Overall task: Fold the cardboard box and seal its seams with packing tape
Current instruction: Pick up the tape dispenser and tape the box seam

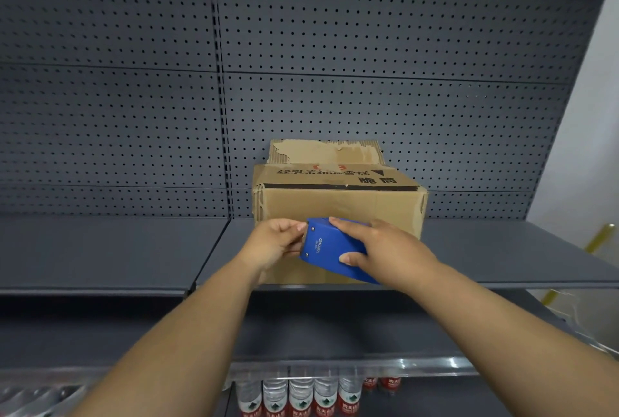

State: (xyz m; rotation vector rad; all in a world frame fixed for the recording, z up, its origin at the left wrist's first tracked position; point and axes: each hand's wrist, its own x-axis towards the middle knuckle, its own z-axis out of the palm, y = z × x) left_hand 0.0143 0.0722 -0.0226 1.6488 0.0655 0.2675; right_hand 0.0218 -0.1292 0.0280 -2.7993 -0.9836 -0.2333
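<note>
Right hand [378, 245] wrapped around blue dispenser [330, 250]. Left hand [278, 240] pinched at its 9 o'clock end, likely tape tail; tape itself not visible. Box [338, 205] on shelf [117, 249], at 12 o'clock just behind hands, one flap upright. Judged step: freeing tape. Next: close flap, press tape onto seam.

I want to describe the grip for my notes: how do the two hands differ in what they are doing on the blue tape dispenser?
The right hand wraps over the body of the blue tape dispenser, thumb underneath, while the left hand only pinches at its front end. The right hand covers much of the dispenser; the left hand touches just its tip. Both are held in front of the cardboard box on the shelf.
</note>
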